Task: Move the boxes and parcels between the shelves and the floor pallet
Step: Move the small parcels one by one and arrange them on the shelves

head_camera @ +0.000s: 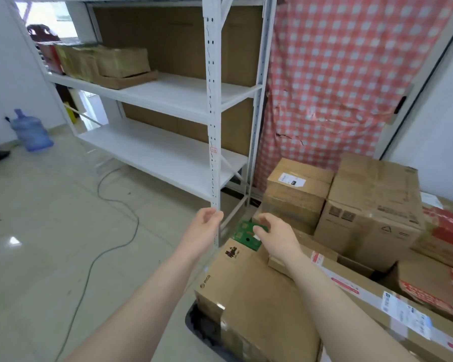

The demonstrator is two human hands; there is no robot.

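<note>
Shelving (212, 100) of white perforated metal is standing ahead, with checked red-and-white cloth (338, 74) hanging beside it. Taped cardboard boxes (372, 205) are crowding the right side. The nearest box (246, 296), printed "PICO", is sitting on a dark pallet (194, 320). A small green box (246, 232) is resting just beyond. The left hand (207, 220) is hovering by the shelf post, fingers loosely curled, holding nothing. The right hand (275, 231) is spreading curved fingers over the green box; contact is unclear.

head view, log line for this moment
phase: reach | left hand: open, empty, by shelf post | right hand: over green box, grip unclear
</note>
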